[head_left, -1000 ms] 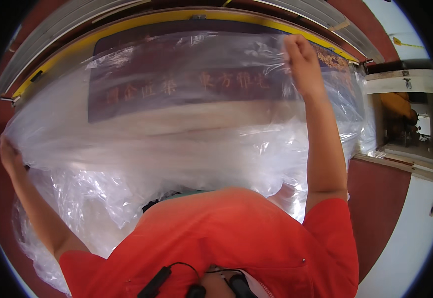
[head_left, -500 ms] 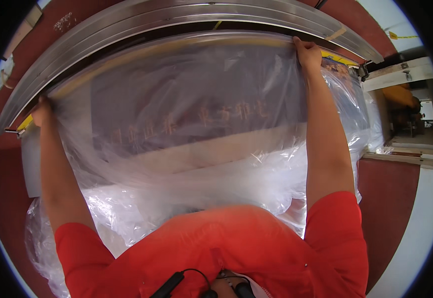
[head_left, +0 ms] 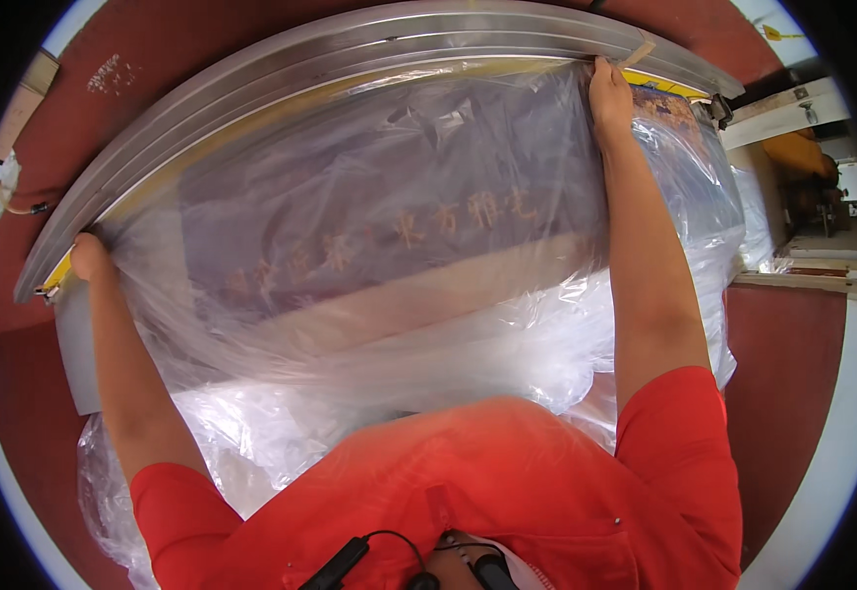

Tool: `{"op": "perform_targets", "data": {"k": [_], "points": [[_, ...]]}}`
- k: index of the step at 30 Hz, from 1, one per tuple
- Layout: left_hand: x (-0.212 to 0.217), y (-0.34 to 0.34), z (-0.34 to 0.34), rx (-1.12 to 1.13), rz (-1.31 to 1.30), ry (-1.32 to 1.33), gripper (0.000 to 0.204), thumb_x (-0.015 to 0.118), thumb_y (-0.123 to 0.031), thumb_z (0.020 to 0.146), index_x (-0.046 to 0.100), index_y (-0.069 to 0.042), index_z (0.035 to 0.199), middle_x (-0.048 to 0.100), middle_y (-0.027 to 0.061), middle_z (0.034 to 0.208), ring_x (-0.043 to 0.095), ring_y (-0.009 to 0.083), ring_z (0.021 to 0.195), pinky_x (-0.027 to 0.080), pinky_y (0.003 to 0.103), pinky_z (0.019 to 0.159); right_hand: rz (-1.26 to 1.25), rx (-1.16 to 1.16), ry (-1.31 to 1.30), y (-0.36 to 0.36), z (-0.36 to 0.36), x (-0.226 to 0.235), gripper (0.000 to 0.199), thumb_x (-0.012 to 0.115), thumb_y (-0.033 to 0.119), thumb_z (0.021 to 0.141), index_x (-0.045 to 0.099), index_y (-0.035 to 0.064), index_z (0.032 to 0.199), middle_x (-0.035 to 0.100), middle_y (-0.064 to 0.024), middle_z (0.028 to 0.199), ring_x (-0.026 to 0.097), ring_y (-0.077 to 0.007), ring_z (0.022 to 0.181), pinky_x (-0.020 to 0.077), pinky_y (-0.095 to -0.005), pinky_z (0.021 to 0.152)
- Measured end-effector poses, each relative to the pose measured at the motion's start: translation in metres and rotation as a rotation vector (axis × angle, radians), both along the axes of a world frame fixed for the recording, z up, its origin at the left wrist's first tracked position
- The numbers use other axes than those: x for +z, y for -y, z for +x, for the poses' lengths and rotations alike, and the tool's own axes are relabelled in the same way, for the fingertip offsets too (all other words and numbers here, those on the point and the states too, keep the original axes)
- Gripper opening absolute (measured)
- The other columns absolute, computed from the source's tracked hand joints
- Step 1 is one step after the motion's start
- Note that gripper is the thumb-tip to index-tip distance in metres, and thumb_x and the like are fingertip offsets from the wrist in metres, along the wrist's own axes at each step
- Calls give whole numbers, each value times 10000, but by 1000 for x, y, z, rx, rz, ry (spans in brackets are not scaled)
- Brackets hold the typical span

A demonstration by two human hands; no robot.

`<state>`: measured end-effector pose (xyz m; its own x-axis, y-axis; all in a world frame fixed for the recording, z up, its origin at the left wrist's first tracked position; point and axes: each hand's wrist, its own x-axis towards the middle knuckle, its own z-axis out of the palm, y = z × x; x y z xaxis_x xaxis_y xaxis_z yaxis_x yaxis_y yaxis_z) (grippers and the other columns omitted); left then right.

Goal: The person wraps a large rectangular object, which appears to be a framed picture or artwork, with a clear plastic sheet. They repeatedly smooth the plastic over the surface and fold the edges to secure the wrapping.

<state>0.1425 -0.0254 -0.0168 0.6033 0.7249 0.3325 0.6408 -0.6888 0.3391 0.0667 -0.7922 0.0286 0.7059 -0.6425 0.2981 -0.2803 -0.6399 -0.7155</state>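
Noting, from where I stand, one clear plastic sheet (head_left: 379, 359) stretched on the near side of one grey metal bar (head_left: 369, 41): wrinkled, glossy, bunched whiter farther from the bar. Hands: two, well apart. Left hand (head_left: 91, 258) closed on the sheet near the bar's left end; right hand (head_left: 610, 96) clamped on its far edge, beside the bar toward its right end. Seen through film: dark panel (head_left: 389, 152), reddish characters. Beside bar's right end: one white-framed opening (head_left: 787, 116), orange-brown object (head_left: 799, 162) inside.

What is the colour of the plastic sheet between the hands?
The plastic sheet is clear with whitish shine; best in the head view.
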Motion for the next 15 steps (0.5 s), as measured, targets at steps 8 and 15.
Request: {"op": "perform_targets", "data": {"k": [8, 15], "points": [[24, 64, -18, -412, -1014, 452, 308, 400, -287, 815, 552, -22, 856, 510, 45, 681, 467, 134, 558, 377, 252, 493, 285, 184, 24, 7, -11, 7, 511, 472, 485, 692, 581, 9, 843, 573, -110, 797, 517, -195, 780, 367, -283, 732], [26, -69, -34, -531, -344, -21, 266, 396, -259, 820, 514, -23, 852, 563, 93, 761, 536, 191, 627, 415, 298, 540, 204, 662, -4, -76, -26, 18, 283, 574, 309, 721, 566, 27, 713, 509, 12, 596, 438, -73, 552, 365, -215, 535]]}}
